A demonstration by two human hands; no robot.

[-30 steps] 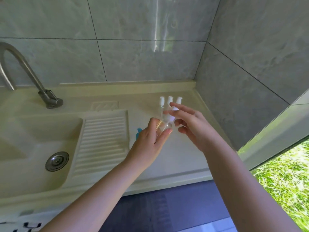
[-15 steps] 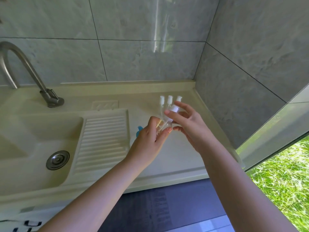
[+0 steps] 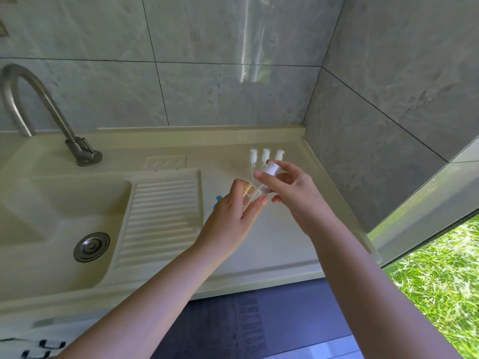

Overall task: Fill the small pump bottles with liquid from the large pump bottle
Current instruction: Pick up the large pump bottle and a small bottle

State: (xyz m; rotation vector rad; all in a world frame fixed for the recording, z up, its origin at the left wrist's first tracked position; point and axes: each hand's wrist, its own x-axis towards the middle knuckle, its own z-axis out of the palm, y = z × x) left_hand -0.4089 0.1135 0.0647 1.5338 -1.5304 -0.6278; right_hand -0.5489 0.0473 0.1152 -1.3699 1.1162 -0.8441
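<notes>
Standing over a cream moulded bench (image 3: 272,244) set into a corner of grey marbled wall tiles (image 3: 207,94), a person works with both hands above its right half. The bench carries a sunken sink (image 3: 51,203) at the left with one round steel drain (image 3: 91,246), a ribbed draining board (image 3: 160,216) beside it, and one curved steel tap (image 3: 46,110) rising from the back edge. A shallow soap recess (image 3: 166,163) lies between tap and back right corner. Grass (image 3: 440,281) shows through an opening at the right; dark flooring (image 3: 246,320) runs below the front edge.

The left hand (image 3: 230,216) grips the body of a small clear pump bottle (image 3: 255,194), held tilted above the bench, with a little yellowish liquid visible inside. The right hand (image 3: 293,195) pinches that bottle's white pump cap (image 3: 272,170) between thumb and fingers. Both hands are thus clamped on the same bottle, close together.

Three more small pump bottles (image 3: 265,155) stand upright in a row near the back right corner, their white tops showing just behind the hands; their contents cannot be made out. That makes four small bottles in all. A blue object (image 3: 217,200) peeks out from behind the left hand, mostly hidden.
</notes>
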